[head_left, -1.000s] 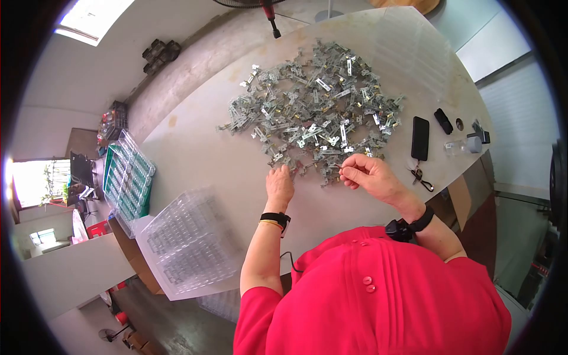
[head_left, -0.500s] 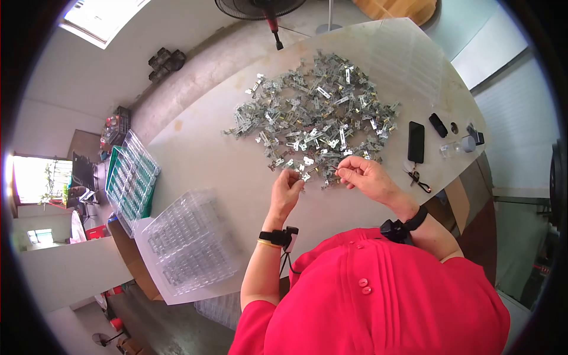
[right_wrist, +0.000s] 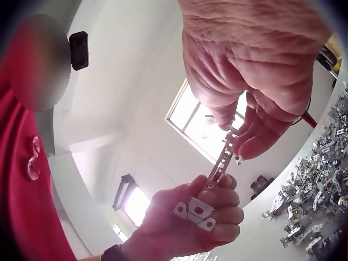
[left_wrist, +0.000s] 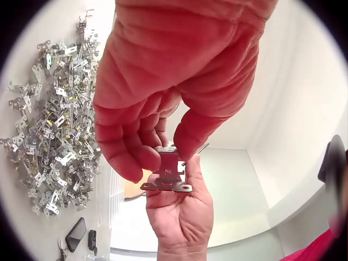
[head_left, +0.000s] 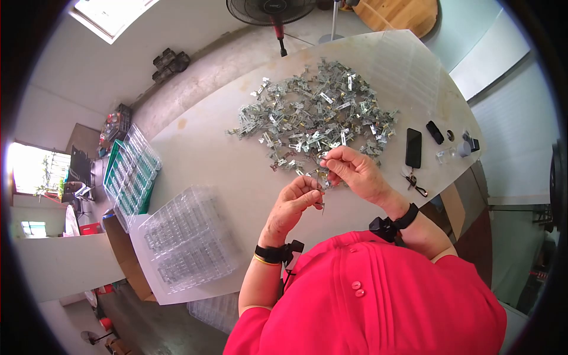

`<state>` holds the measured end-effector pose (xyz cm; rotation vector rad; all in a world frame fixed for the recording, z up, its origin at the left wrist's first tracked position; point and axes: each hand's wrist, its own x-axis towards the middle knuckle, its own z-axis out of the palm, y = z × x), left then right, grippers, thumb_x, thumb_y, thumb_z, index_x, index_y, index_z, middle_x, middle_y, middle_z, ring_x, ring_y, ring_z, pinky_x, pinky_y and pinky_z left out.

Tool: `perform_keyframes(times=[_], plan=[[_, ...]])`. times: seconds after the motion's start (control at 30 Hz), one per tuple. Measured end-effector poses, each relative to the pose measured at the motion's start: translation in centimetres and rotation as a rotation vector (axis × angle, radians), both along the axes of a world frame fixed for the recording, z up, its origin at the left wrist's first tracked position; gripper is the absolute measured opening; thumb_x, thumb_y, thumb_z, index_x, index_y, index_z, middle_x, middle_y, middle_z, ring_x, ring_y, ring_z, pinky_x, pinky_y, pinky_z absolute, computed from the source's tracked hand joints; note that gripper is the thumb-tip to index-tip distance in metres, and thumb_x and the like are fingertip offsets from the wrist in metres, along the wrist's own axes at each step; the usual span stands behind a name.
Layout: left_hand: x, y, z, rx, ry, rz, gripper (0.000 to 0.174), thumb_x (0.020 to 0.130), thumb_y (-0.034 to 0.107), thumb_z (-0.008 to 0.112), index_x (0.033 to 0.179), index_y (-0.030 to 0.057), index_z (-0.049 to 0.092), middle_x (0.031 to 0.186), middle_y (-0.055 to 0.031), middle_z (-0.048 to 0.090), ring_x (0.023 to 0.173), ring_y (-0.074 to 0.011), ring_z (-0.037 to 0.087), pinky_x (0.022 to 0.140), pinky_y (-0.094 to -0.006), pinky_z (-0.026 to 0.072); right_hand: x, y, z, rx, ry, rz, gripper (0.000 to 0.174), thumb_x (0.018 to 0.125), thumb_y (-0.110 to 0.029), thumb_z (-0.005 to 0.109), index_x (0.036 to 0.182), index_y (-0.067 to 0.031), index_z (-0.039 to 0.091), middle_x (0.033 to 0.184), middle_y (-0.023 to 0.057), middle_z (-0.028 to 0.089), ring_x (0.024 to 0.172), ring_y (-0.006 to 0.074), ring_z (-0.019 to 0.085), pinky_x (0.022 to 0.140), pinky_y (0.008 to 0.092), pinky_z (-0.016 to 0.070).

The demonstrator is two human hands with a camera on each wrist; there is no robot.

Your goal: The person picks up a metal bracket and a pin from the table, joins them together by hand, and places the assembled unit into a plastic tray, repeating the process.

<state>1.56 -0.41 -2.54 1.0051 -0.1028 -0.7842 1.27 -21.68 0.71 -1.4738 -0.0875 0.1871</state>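
Just in front of the person's body, the left hand [head_left: 290, 208] pinches a small metal bracket [left_wrist: 169, 169] between thumb and fingers; its flat end has wing-like tabs with holes. The right hand [head_left: 360, 174], up and to the right, pinches a slim perforated metal strip [right_wrist: 222, 157] by its upper end. In the right wrist view the strip's lower end meets the left hand [right_wrist: 190, 217]; whether strip and bracket are joined cannot be told. A heap of similar metal parts [head_left: 319, 112] lies beyond both hands on the table [head_left: 195, 154].
Clear plastic trays [head_left: 189, 242] are stacked at the table's left, with a green tray [head_left: 127, 177] behind them. To the right lie a phone [head_left: 413, 148], a cable [head_left: 418, 186], a small black object [head_left: 435, 132] and a clear bottle [head_left: 452, 154]. A fan [head_left: 272, 9] stands beyond the table.
The left hand has left the heap's near edge, holding a bracket, and has come nearer the body, beside the right hand. The right hand has shifted slightly left with its piece.
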Motion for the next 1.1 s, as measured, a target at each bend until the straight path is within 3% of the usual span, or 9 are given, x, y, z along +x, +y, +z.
perform_keyframes(times=[0.2,0.37,0.5,0.6,0.73,0.8,0.9,1.1], plan=[[0.3,0.2,0.2,0.002,-0.027,-0.052,0.021,0.097,0.020,0.061,0.111,0.0038,0.055,0.096,-0.0044,0.062,0.084,-0.0123,0.059,0.074,-0.0299,0.0488,-0.4,0.4,0.7,-0.036,0.024,-0.056,0.015,0.099,-0.017,0.061,0.108,-0.0057,0.064,0.087,-0.0017,0.063,0.070,0.0048,0.059,0.061,0.0224,0.0515],[0.1,-0.4,0.9,0.230,-0.116,-0.004,0.031,0.104,0.035,0.050,0.110,0.0052,0.055,0.093,-0.0048,0.063,0.074,-0.0101,0.057,0.066,-0.0261,0.0470,-0.9,1.1,1.4,-0.163,-0.002,-0.032,0.014,0.099,-0.018,0.061,0.106,-0.0060,0.064,0.082,-0.0027,0.062,0.067,0.0045,0.058,0.057,0.0218,0.0500],[-0.4,-0.7,2.0,0.221,-0.097,0.053,0.032,0.104,0.037,0.049,0.103,0.0048,0.054,0.084,-0.0032,0.061,0.065,-0.0088,0.055,0.057,-0.0228,0.0445,-1.1,1.9,1.5,-0.132,0.026,-0.022,0.012,0.099,-0.018,0.062,0.099,-0.0070,0.065,0.077,-0.0038,0.059,0.065,0.0035,0.055,0.054,0.0211,0.0475],[-0.6,-0.5,1.6,0.257,-0.083,0.022,0.033,0.104,0.037,0.048,0.106,0.0058,0.057,0.077,-0.0014,0.060,0.063,-0.0087,0.055,0.059,-0.0220,0.0438,-1.1,2.2,1.2,-0.189,-0.059,-0.072,0.013,0.099,-0.018,0.061,0.105,-0.0060,0.064,0.086,-0.0028,0.060,0.069,0.0046,0.057,0.059,0.0218,0.0497],[-0.9,-0.5,1.7,0.251,-0.041,0.141,0.032,0.104,0.035,0.049,0.103,0.0041,0.056,0.067,-0.0008,0.054,0.055,-0.0095,0.051,0.051,-0.0236,0.0410,-1.1,2.1,0.3,-0.284,-0.231,-0.163,0.013,0.099,-0.018,0.061,0.104,-0.0061,0.064,0.090,-0.0024,0.060,0.070,0.0043,0.055,0.060,0.0211,0.0478],[-1.0,-0.6,1.8,0.244,-0.006,0.184,0.031,0.104,0.034,0.049,0.101,0.0033,0.056,0.066,-0.0013,0.053,0.053,-0.0098,0.050,0.049,-0.0243,0.0402,-1.2,2.1,0.8,-0.229,-0.194,-0.202,0.009,0.097,-0.013,0.063,0.099,-0.0051,0.064,0.075,-0.0024,0.055,0.065,0.0039,0.051,0.053,0.0236,0.0410],[-1.1,-0.7,2.1,0.168,0.039,0.246,0.032,0.104,0.033,0.050,0.100,0.0014,0.056,0.065,-0.0022,0.052,0.051,-0.0104,0.049,0.047,-0.0244,0.0394,-1.9,1.9,2.7,-0.264,-0.040,-0.125,0.007,0.097,-0.011,0.062,0.096,-0.0044,0.064,0.069,-0.0034,0.054,0.062,0.0033,0.047,0.053,0.0236,0.0396],[-1.4,-1.3,2.5,0.172,-0.009,0.265,0.033,0.104,0.034,0.050,0.099,0.0021,0.055,0.064,-0.0006,0.052,0.050,-0.0085,0.048,0.045,-0.0221,0.0368,-2.5,1.4,2.7,-0.368,-0.053,-0.096,0.009,0.094,-0.011,0.062,0.092,-0.0028,0.063,0.066,-0.0003,0.055,0.060,0.0059,0.047,0.055,0.0258,0.0411]])
